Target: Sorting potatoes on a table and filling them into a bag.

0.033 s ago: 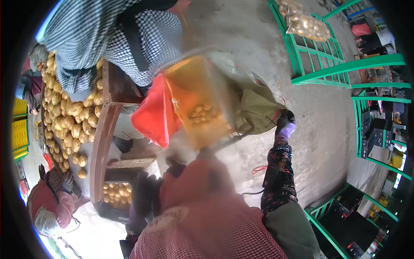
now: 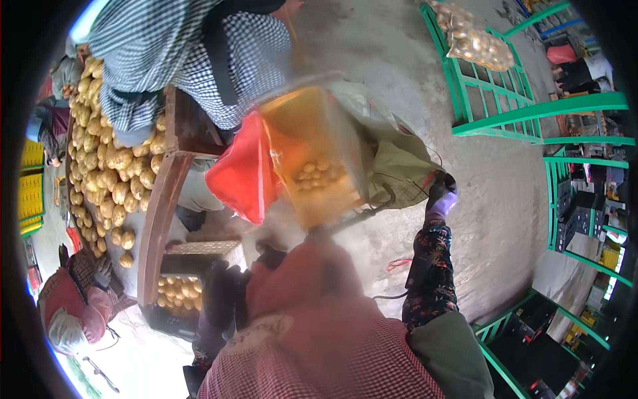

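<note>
My right hand (image 2: 441, 196), in a black and purple glove, closes on the edge of an olive-green bag (image 2: 402, 163). Beside the bag, before my body, is a blurred yellow crate (image 2: 296, 116) with several potatoes (image 2: 319, 175) inside. A red cloth or bag (image 2: 240, 171) spreads from the crate's left side. My left hand (image 2: 222, 292), dark-gloved, is low at my left side, beside a dark crate (image 2: 174, 266) of potatoes. Its fingers are too dark and overlapped to read.
A large heap of potatoes (image 2: 109, 159) lies on a brown-edged table (image 2: 163, 219) at the left. A person in a checked garment (image 2: 179, 60) stands at the far side; another person (image 2: 76, 299) is at the lower left. Green metal racks (image 2: 531, 116) line the right, one bearing bagged produce (image 2: 472, 36).
The view has shifted slightly, so the surroundings on the left sit a little farther right. My right hand keeps its grip on the olive-green bag.
</note>
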### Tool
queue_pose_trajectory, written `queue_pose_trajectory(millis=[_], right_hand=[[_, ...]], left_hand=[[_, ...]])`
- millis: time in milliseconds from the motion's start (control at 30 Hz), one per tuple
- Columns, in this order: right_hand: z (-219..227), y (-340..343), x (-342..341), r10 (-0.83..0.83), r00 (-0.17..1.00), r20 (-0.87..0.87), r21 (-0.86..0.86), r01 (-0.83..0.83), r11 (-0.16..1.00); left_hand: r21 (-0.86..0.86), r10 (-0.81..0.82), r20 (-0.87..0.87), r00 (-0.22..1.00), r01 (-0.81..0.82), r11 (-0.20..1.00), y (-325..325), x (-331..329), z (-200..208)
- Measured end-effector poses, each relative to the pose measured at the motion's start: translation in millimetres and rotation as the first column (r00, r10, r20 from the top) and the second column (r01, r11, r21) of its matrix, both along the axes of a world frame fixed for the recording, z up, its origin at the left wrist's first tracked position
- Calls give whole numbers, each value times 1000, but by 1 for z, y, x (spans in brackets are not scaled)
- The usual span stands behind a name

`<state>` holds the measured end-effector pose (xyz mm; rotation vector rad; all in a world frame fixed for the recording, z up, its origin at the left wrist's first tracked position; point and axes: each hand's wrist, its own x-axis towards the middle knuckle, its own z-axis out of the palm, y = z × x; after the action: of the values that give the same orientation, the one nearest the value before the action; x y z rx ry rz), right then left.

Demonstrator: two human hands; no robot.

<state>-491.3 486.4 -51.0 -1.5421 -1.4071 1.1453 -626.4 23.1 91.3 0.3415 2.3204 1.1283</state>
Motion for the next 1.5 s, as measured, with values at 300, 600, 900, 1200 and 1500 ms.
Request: queue_pose_trajectory(millis=[300,600,900,1200,1500], right_hand=[[-31,20,-9,286,940,187,105,-308,945],[94,-188,-182,823,566,47,386,-770,508],[128,-431,-280,937,-260,232,261,-912,-317],[103,-523,-407,305,-38,952,186,-720,-669],[124,-526,-403,792,-315,-522,-335,-778,-531]], left_hand=[[-54,-117,-331,936,105,993,-64,18,-15],[362,462,165,871,-490,793,-121,29,-19],[296,528,-263,808,-453,841,-226,-18,-10],[462,487,7,874,-435,773,-272,-27,-29],[401,637,13,771,-588,703,-262,-39,-3]])
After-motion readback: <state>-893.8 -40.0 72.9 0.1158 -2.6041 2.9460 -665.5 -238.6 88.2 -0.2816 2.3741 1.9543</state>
